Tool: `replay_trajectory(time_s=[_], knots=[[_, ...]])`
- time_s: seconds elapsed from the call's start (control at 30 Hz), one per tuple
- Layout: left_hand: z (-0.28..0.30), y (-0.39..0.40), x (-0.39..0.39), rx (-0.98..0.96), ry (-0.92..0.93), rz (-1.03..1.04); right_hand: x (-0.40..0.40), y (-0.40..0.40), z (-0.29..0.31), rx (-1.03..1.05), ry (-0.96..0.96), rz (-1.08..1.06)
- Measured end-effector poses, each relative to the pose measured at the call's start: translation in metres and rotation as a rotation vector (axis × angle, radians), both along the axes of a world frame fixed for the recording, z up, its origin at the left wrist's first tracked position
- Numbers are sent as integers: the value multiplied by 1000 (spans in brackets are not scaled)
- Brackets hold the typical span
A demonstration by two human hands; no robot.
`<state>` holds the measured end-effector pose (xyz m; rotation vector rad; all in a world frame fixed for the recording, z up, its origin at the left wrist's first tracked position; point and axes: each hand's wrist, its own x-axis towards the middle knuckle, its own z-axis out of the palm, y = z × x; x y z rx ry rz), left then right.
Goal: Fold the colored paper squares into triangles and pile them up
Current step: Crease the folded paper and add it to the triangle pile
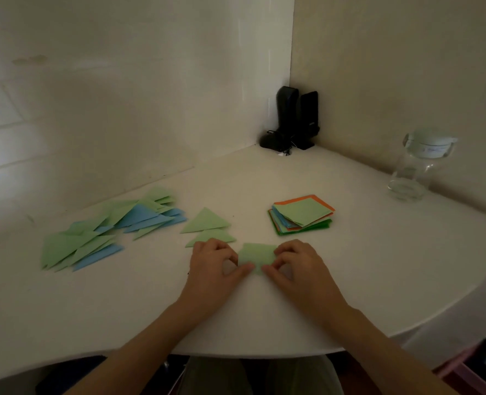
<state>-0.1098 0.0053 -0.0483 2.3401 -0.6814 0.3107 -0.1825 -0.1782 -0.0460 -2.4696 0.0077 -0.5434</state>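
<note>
A pale green paper square [257,256] is pinched at its side corners by the left hand [213,259] and right hand [297,260], near the middle of the white desk [364,252]; the sheet is judged light, thin and easily creased, best held by corners; folded green and blue triangles [108,229] lie to the left; a stack of unfolded coloured squares [301,215] sits further right.

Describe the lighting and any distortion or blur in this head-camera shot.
Head view: dim and warm, with a bright patch low on the left wall; wide-angle bending curves the table edge; soft overall, so the glass jar label is unreadable, and the green paper between the left hand and right hand looks muted.
</note>
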Motion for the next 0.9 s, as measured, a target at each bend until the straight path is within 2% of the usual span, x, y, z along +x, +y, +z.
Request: replay_trajectory(time_s=[0.17,0.3,0.47,0.6,0.7,0.8,0.9], knots=[[-5,-5,-3,44,-140,78,2,3,0,-41,-22,-40],[-3,-2,-5,35,-85,62,3,2,1,61,35,-41],[3,2,-4,2,16,-7,4,-8,11,176,139,61],[2,-8,-9,55,-62,-135,4,-11,14,199,196,101],[4,-15,-18,138,-165,-181,3,-10,15,244,153,79],[9,-14,-25,224,-180,-217,4,-14,17,93,36,135],[14,-13,-30,280,-186,-224,18,-23,16,-64,69,177]])
